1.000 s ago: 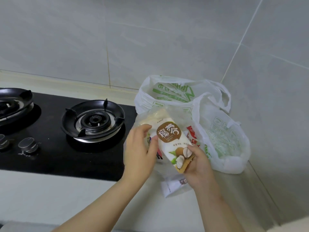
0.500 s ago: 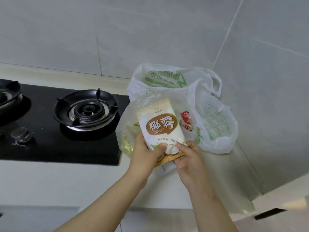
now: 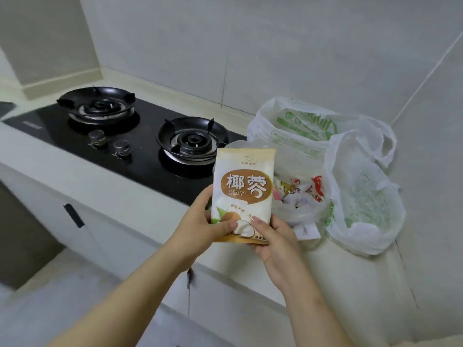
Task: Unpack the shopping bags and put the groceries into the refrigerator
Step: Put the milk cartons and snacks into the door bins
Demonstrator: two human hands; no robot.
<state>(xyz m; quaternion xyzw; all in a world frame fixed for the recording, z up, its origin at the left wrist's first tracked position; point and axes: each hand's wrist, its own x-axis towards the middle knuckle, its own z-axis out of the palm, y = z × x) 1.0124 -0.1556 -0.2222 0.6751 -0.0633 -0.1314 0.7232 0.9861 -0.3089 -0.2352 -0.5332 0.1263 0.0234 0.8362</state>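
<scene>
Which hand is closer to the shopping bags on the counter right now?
Right. The right hand grips the coconut packet's lower right corner, next to the shopping bags. The left hand grips its lower left edge, on the stove side.

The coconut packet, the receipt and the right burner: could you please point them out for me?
Coconut packet [image 3: 244, 189], head view, on the brown label at its middle.
Receipt [image 3: 309, 231], head view, on the white paper lying by the bags.
Right burner [image 3: 193, 141], head view, on its centre cap.
</scene>
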